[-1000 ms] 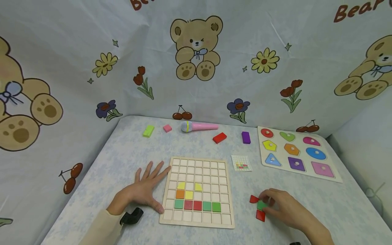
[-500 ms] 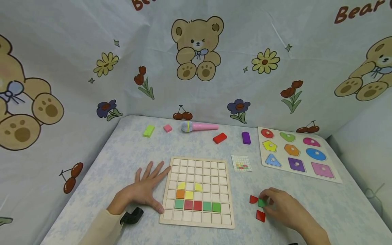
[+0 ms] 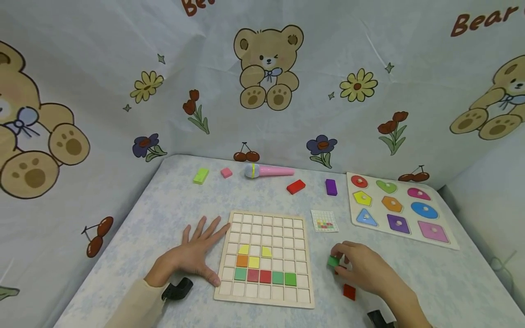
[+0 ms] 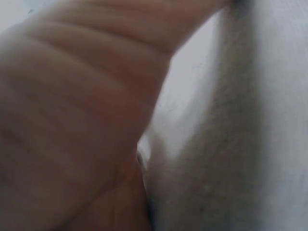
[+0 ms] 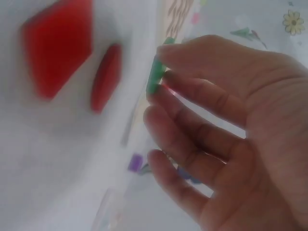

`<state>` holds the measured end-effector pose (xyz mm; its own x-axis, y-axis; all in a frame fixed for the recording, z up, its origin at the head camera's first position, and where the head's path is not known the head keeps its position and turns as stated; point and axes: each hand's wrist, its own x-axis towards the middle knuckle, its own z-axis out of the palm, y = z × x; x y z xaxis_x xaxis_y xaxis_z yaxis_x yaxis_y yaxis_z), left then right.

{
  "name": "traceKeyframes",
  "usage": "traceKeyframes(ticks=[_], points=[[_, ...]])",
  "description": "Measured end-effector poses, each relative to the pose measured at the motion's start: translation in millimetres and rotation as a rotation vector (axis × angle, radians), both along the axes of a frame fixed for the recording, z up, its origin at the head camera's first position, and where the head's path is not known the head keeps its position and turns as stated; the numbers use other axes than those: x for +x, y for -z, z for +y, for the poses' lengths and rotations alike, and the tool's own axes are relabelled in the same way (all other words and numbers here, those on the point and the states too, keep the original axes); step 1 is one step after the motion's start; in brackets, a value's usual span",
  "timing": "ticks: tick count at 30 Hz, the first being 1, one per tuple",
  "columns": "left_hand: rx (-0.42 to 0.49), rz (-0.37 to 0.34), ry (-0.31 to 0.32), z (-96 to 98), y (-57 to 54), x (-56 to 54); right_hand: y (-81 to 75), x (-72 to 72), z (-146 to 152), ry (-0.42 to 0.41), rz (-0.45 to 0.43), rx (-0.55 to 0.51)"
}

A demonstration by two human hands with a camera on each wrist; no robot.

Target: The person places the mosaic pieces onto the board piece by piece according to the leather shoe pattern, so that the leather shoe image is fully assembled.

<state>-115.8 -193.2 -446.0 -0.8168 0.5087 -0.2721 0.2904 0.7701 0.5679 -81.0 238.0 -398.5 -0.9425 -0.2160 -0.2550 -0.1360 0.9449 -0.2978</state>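
A wooden grid board (image 3: 262, 297) lies mid-table, with green, red, orange and yellow tiles in some of its squares. My left hand (image 3: 190, 255) lies with fingers spread at the board's left edge, thumb and a fingertip touching it. To the right of the board, my right hand (image 3: 362, 269) pinches a green tile (image 3: 333, 261) between thumb and fingers, lifted off the table in the right wrist view. Below that hand a red square tile (image 3: 349, 292) lies on the table; another red tile (image 5: 106, 78) is mostly hidden by the hand in the head view.
A small pattern card (image 3: 324, 221) lies right of the board. Farther right is a shape puzzle board (image 3: 404, 209). Along the back are a pink toy microphone (image 3: 268, 171), a red block (image 3: 295, 187), a purple block (image 3: 331, 187), a lime block (image 3: 201, 176) and a pink block (image 3: 226, 172).
My right hand has picked up the green tile from between the red ones and carried it left and slightly away, toward the board. The left hand stays put.
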Motion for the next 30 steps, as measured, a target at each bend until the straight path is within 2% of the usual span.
traceKeyframes(ticks=[3, 7, 10, 22, 30], points=[[0.004, 0.003, 0.002, 0.3, -0.4, 0.6, 2.0, -2.5, -13.2, -0.084, 0.055, -0.03], [0.0, 0.01, 0.002, 0.4, -1.3, 0.7, 4.5, -6.5, -30.1, -0.243, 0.141, -0.078], [0.009, 0.013, 0.01, 0.6, -1.6, 0.6, 5.5, -9.1, -43.5, -0.32, 0.166, -0.11], [0.021, 0.016, 0.011, 0.7, -1.7, 0.7, 8.9, -18.2, -96.4, -0.5, 0.194, -0.15], [0.022, 0.022, 0.011, 0.6, 0.1, 0.1, 12.9, -20.2, -116.7, -0.566, 0.209, -0.128]])
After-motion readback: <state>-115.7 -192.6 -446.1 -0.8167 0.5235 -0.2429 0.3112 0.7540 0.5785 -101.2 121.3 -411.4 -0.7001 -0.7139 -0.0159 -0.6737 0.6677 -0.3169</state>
